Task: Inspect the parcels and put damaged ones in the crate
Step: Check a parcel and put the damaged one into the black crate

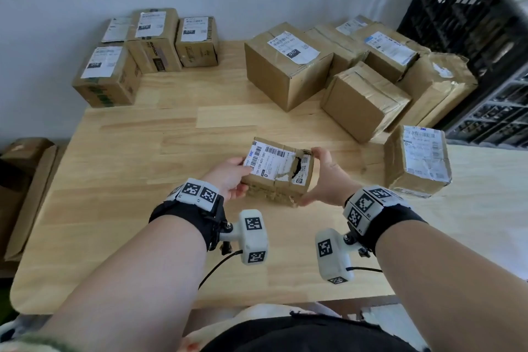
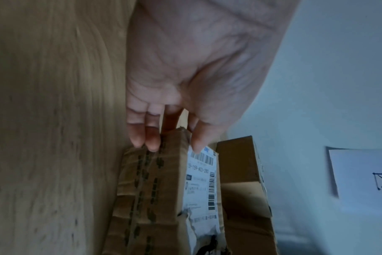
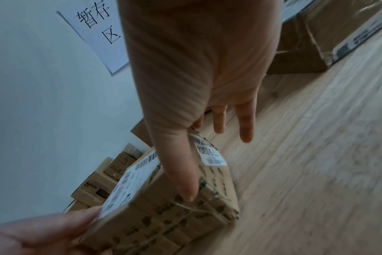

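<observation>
A small cardboard parcel (image 1: 278,171) with a white shipping label and a torn black hole in its top is held above the wooden table (image 1: 143,151) near its middle. My left hand (image 1: 228,177) grips its left end, thumb on the label and fingers below. My right hand (image 1: 325,177) holds its right end, thumb along the near side. In the left wrist view the fingertips (image 2: 152,139) sit on the parcel's (image 2: 155,198) taped side. The right wrist view shows the thumb (image 3: 181,172) lying along the parcel (image 3: 164,207). A black crate (image 1: 468,14) stands at the far right.
Several taped parcels (image 1: 288,66) are heaped at the table's back right, and one more (image 1: 417,160) sits just right of my hands. Another group of labelled boxes (image 1: 154,40) stands at the back left by the wall. Flattened cardboard (image 1: 25,180) leans left of the table.
</observation>
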`<state>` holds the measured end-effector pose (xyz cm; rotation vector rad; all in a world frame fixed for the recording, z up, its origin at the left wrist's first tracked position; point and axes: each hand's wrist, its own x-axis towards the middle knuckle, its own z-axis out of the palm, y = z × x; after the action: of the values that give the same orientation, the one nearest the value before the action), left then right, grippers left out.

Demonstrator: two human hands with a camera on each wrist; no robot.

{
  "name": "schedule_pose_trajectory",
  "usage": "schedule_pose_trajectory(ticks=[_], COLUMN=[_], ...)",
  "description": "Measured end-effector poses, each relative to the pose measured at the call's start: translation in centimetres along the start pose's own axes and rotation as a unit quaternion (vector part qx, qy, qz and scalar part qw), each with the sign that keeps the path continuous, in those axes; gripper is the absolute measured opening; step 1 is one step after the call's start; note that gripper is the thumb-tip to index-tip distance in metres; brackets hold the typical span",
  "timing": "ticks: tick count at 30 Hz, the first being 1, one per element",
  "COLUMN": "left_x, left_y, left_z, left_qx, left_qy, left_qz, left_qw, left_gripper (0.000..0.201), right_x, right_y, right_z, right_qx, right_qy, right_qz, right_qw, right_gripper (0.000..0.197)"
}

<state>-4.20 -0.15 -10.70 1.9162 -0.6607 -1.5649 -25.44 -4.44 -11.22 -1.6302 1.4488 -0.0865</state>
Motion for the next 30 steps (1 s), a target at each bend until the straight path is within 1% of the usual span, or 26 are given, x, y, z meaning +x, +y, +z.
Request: schedule_pose_trajectory(ticks=[4, 7, 9, 13, 17, 20, 23, 24, 26, 27, 30], left_x=[-0.4, -1.0, -1.3, -2.0, -3.1, -4.0, -5.0, -5.1, -5.4, -5.4, -5.1], left_y=[2.3, 5.8, 8.5, 13.9, 19.3, 23.7, 27.8, 29.1, 31.5, 32.6, 35.2], left_z=[2.0, 3.6, 4.8, 7.5, 10.8, 14.4, 18.9, 20.5, 23.7, 25.2, 29.3], left_qx=[-0.007, -0.006, -0.005, 0.009, -0.01, -0.03, -0.051, -0.057, -0.061, -0.063, -0.062], left_qy=[-0.016, -0.038, -0.046, -0.065, -0.065, -0.06, -0.077, -0.083, -0.089, -0.09, -0.072], left_qz=[0.029, 0.07, 0.106, 0.174, 0.222, 0.257, 0.28, 0.286, 0.294, 0.296, 0.289], left_qw=[0.999, 0.997, 0.993, 0.982, 0.973, 0.964, 0.955, 0.953, 0.95, 0.949, 0.953], left_gripper=[0.023, 0.017, 0.014, 0.023, 0.016, 0.011, 0.012, 0.013, 0.016, 0.018, 0.032], right_x=[-0.8, -1.4, -1.6, -1.8, -2.1, -2.7, -3.3, -3.5, -3.8, -3.8, -3.0], right_y=[0.7, 0.7, 0.2, -0.2, -0.5, -0.8, 0.0, 0.5, 1.8, 2.5, 4.8], right_z=[-2.5, -6.0, -8.7, -15.0, -22.1, -28.1, -34.4, -36.6, -40.8, -42.8, -47.8], right_qx=[0.012, 0.036, 0.034, 0.048, 0.066, 0.071, 0.068, 0.071, 0.099, 0.117, 0.158], right_qy=[0.045, 0.083, 0.108, 0.158, 0.183, 0.21, 0.229, 0.233, 0.238, 0.241, 0.261], right_qz=[0.003, -0.004, -0.015, -0.036, -0.063, -0.088, -0.106, -0.108, -0.106, -0.103, -0.077], right_qw=[0.999, 0.996, 0.993, 0.986, 0.979, 0.971, 0.965, 0.964, 0.96, 0.958, 0.949], right_gripper=[0.119, 0.126, 0.125, 0.113, 0.111, 0.109, 0.118, 0.113, 0.091, 0.085, 0.089])
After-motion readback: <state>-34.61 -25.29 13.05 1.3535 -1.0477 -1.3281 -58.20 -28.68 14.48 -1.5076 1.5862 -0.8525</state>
